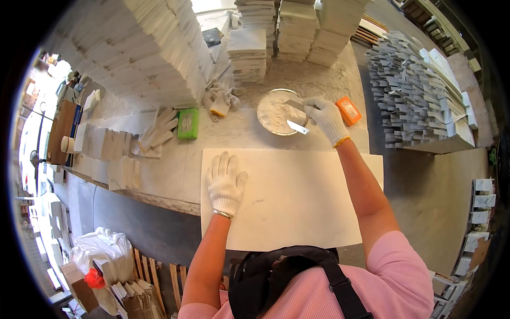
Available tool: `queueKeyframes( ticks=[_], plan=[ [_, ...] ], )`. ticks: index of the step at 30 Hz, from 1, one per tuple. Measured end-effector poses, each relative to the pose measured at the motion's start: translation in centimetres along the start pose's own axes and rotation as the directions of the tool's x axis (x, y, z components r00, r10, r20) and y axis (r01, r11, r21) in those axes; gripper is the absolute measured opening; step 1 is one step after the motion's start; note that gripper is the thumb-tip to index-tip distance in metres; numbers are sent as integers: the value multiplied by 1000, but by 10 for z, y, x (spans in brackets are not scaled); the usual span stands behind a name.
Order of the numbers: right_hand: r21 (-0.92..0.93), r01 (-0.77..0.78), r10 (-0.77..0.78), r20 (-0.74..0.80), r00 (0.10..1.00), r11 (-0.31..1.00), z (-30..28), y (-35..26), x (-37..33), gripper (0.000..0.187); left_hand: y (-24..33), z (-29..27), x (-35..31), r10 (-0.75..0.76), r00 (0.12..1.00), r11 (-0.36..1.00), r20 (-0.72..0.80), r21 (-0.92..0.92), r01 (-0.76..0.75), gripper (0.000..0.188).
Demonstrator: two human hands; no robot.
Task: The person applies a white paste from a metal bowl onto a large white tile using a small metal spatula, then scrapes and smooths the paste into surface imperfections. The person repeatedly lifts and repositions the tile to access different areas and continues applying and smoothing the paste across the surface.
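Observation:
My left hand (pixel 225 183), in a white knitted glove, lies flat on a large white marble-look slab (pixel 297 199) with its fingers stretched out. Another white glove covers my right hand (pixel 325 116), which is closed around a metal putty knife (pixel 295 105). The knife's blade reaches over a round bowl (pixel 280 133) holding whitish paste or powder (pixel 273 110). Whether the blade touches that material I cannot tell. A second flat metal blade (pixel 297 126) sits across the bowl's near right rim, just below my right hand.
An orange box (pixel 348 110) stands right of the bowl, and a green box (pixel 188 124) lies left. Loose gloves (pixel 158 130) rest on the worktable (pixel 175 170). Tall tile stacks (pixel 159 53) rise at the back. Grey-white strips (pixel 414 95) are piled at right.

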State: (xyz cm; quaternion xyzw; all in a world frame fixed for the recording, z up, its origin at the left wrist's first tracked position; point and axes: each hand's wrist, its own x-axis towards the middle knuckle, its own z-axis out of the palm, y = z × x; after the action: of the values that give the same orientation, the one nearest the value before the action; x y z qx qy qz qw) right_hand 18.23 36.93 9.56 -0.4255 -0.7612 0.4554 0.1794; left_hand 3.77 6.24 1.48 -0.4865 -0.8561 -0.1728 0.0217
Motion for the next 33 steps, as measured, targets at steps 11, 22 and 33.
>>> queueKeyframes(
  ticks=[11,22,33],
  plan=[
    [-13,11,-11,-3,1000,1000,12,17,11,30,0,4,-2,2,1000,1000,-15,16,-1,55],
    [220,-76,55,100,993,972,14,25,13,29,0,4,-1,5,1000,1000,-18,15,-4,54],
    [363,-105,53,150,987,926,-13,-7,-22,28,-3,11,-5,32,998,999,-59,31,-30,54]
  ],
)
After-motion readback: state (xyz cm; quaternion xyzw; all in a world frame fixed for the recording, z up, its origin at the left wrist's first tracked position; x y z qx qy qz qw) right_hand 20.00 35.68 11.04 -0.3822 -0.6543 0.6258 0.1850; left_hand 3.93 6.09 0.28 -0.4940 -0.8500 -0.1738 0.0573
